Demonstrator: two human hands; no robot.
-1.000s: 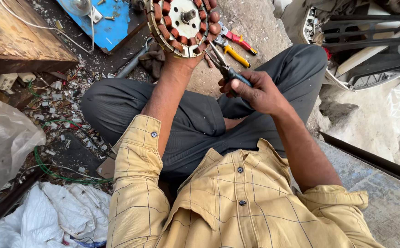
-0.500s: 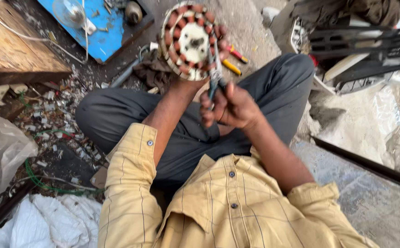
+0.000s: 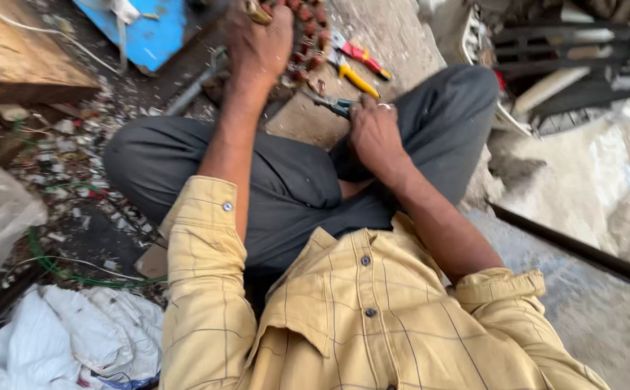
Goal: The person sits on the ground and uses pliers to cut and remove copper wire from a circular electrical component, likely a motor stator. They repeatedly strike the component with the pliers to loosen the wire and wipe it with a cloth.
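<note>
Dusty workshop floor (image 3: 394, 36); left hand (image 3: 259, 40) fingers clamped on motor stator (image 3: 306, 36); right hand (image 3: 374, 133) fingers wrapped round pliers (image 3: 335, 105).

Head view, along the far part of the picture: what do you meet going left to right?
Wooden board → blue panel → left hand on the wound stator → yellow-handled tool on the ground → right hand gripping pliers → black fan parts.

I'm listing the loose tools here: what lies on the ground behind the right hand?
Behind the right hand, a red-handled tool and a yellow-handled tool lie on the dusty ground. The hand grips blue-handled pliers; its fingers cover most of the handles.
</note>
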